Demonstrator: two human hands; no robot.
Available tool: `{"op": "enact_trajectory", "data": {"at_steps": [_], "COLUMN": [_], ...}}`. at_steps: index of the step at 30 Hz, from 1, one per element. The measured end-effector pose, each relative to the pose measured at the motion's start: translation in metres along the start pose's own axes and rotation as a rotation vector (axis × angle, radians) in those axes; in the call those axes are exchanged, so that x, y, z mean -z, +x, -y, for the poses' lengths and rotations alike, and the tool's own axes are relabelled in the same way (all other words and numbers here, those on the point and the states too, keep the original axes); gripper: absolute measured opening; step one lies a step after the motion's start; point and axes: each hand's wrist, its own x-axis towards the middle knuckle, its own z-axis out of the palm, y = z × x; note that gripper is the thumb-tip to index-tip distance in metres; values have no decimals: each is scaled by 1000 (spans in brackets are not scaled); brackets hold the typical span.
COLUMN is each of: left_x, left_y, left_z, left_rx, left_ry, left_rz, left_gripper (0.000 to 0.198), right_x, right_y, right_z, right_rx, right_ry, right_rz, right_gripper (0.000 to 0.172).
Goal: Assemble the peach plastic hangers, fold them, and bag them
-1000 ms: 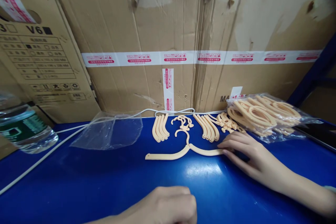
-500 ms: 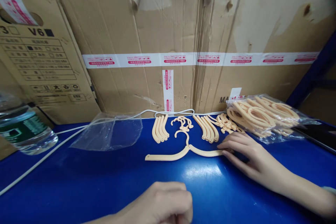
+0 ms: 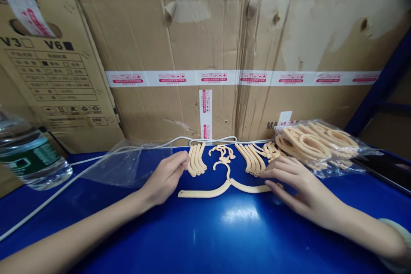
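Note:
On the blue table lie parts of a cream plastic hanger: a hook (image 3: 227, 172) joined at the middle to a left arm piece (image 3: 204, 193) and a right arm piece (image 3: 248, 187). My right hand (image 3: 297, 186) rests over the outer end of the right arm piece, fingers stretched and apart. Beside a row of curved arm pieces (image 3: 197, 162) is my left hand (image 3: 167, 176), its fingers curled together; whatever they hold, if anything, is hidden. A second row of arm pieces (image 3: 251, 160) lies near my right fingertips. Several loose hooks (image 3: 223, 153) sit between the rows.
A clear bag of cream hanger parts (image 3: 310, 143) lies at the back right, near a dark flat object (image 3: 385, 171). An empty clear bag (image 3: 117, 167), a white cable (image 3: 51, 197) and a water bottle (image 3: 35, 158) are on the left. Cardboard boxes (image 3: 180, 107) stand behind.
My left hand has moved forward and left, from the front of the table to the left row of arm pieces. My right hand has shifted only slightly. The hanger parts lie as before.

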Motion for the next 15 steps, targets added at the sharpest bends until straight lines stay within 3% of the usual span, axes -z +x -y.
{"op": "enact_trajectory", "data": {"at_steps": [8, 15], "left_x": [0, -2], "left_y": [-3, -4], "left_z": [11, 20], "left_rx": [-68, -98], "left_ry": [164, 230], "left_rz": [16, 52], "left_gripper": [23, 20], "right_x": [-2, -17], "right_y": [39, 79], "right_z": [8, -16], "right_rx": [119, 60], "right_ry": [-47, -218], "right_rz": [8, 83], "right_gripper": [19, 15]}}
